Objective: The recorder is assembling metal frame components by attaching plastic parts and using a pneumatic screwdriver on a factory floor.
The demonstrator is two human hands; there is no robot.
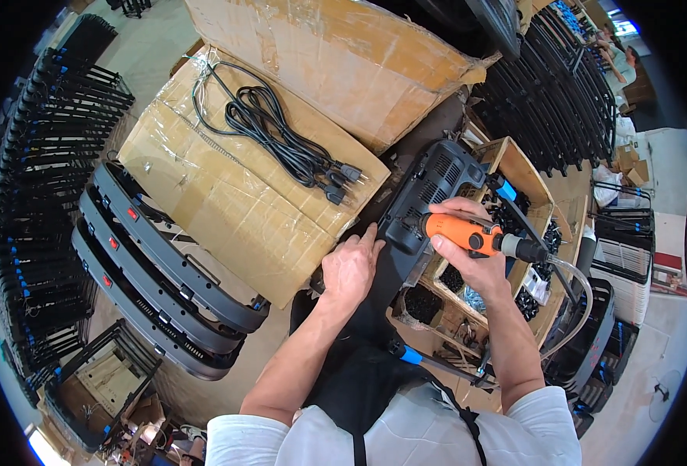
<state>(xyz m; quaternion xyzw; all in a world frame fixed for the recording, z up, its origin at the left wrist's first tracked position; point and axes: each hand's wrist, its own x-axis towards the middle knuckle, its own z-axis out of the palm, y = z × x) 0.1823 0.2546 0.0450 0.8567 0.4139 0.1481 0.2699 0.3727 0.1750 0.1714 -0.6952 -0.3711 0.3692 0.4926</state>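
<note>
My right hand (471, 245) is wrapped round an orange air screwdriver (461, 231) with a pale hose (586, 299) at its back end. The tool's front end meets the near end of a black plastic cover (430, 194) with vent slots; its tip is hidden. My left hand (351, 268) lies by the cardboard's near corner, index finger stretched toward the cover's edge. Whether that fingertip touches the cover, I cannot tell. Below the left hand, something dark is partly hidden. Several black power cords (270, 128) lie coiled on the flat cardboard (204, 186) to the left.
A large carton (336, 62) stands behind the cords. To the right, a wooden bin (526, 175) holds small black parts, with a black frame tube (526, 213) crossing it. Curved grey housings (173, 256) with red switches sit at left, near stacked black frames (41, 171).
</note>
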